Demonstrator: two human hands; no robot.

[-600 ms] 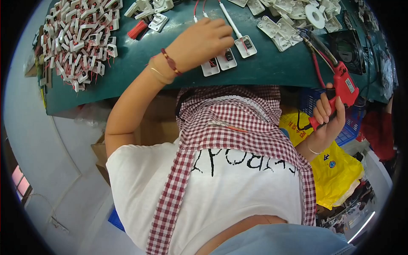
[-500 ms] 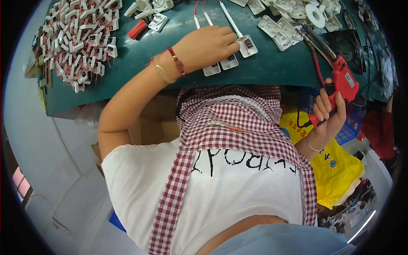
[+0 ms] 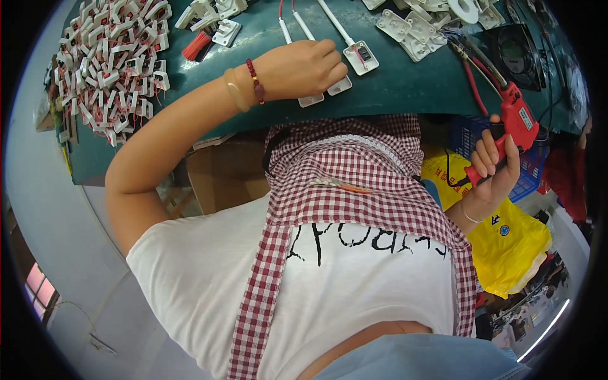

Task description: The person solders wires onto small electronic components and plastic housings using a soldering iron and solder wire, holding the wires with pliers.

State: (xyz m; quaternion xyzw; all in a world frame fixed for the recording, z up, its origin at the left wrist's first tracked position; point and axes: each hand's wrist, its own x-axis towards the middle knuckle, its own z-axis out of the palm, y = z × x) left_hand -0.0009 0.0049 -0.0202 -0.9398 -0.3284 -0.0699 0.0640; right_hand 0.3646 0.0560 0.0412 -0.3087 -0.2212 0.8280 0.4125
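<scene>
My left hand (image 3: 301, 71) lies palm down over two white plastic housings at the table's front edge, its fingers curled. The near ends of the left housing (image 3: 311, 100) and the middle housing (image 3: 340, 86) stick out from under it; what the fingertips grip is hidden. Just right of them rests a third white housing (image 3: 363, 58) with a small black part inside and a white sleeve running back from it. At the right, my right hand (image 3: 497, 163) is closed round the handle of a red soldering gun (image 3: 519, 119), its dark barrel angled toward the table.
A big pile of small wired white parts (image 3: 117, 69) covers the table's left. A red-bristled brush (image 3: 196, 46) lies beside white pieces. Loose white housings (image 3: 411, 31) are heaped at the back right, near a black fan (image 3: 514, 54). A yellow bag (image 3: 506, 247) hangs below the table.
My left elbow has swung outward to the left, while the left hand stays over the same housings. The view has shifted slightly. My right hand keeps its hold on the soldering gun.
</scene>
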